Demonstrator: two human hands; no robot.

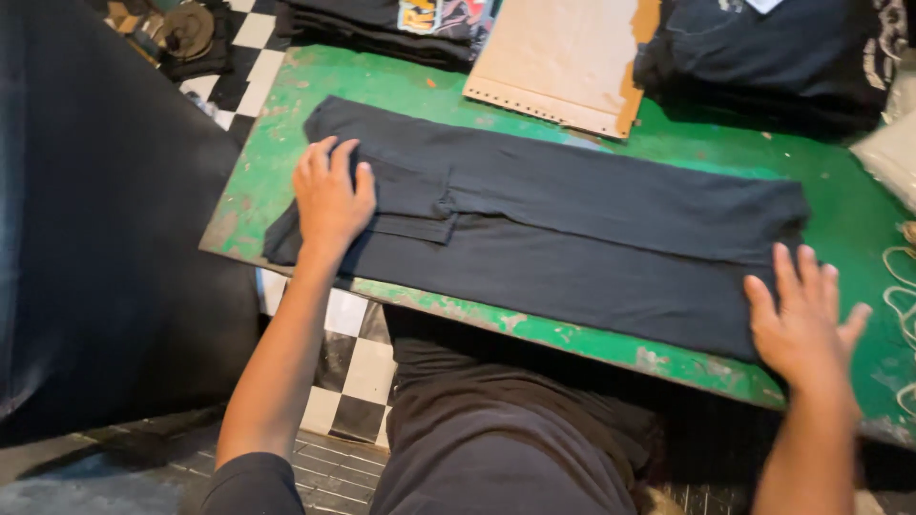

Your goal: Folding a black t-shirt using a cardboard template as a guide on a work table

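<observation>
A black garment (572,229), folded into a long narrow strip, lies flat across a worn green table (420,95). My left hand (331,195) rests palm down on the garment's left end, near the folded sleeve, fingers spread. At the garment's right end my right hand (800,319) lies flat with its fingers apart on the lower corner of the cloth. Neither hand grips anything.
A brown cardboard sheet (563,57) lies at the back of the table. Piles of dark folded clothing sit at the back middle (382,24) and back right (773,57). White cord (902,286) lies at the right edge. Checkered floor (358,367) shows below the table's near edge.
</observation>
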